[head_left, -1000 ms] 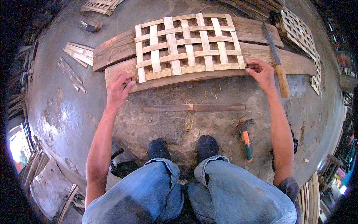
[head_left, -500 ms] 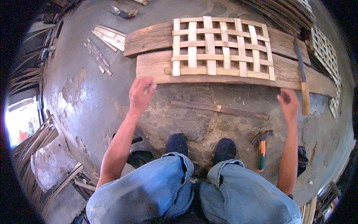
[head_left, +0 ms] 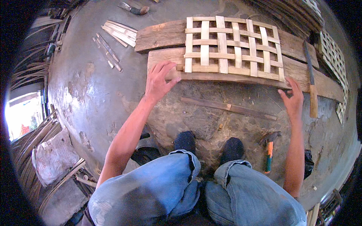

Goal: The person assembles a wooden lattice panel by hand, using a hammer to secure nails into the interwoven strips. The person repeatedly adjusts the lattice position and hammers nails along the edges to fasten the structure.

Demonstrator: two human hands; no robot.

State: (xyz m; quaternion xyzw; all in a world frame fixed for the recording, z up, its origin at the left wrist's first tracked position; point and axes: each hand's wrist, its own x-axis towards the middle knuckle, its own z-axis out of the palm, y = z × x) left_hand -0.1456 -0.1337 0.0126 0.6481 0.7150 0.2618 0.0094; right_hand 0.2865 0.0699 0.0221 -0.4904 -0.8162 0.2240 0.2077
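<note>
A woven lattice of pale bamboo strips lies across two thick wooden planks. At the left end of the nearer plank, my left hand is open, thumb apart from the fingers. Its fingertips are close to the strip end that sticks out at the lattice's lower left corner. My right hand is also open, its fingers bent by the lower right corner. Whether its fingertips touch the lattice, I cannot tell. Right of it, a long knife with a wooden handle rests over the planks.
A split bamboo length lies on the floor before the planks. An orange-and-green-handled hammer is beside my right forearm. Cut strips, thin dark sticks and another blade lie at the far left. More lattices stand at right.
Both hands have come nearer to the lattice's lower corners. The left hand has moved forward with its fingers spreading. The whole view has shifted slightly.
</note>
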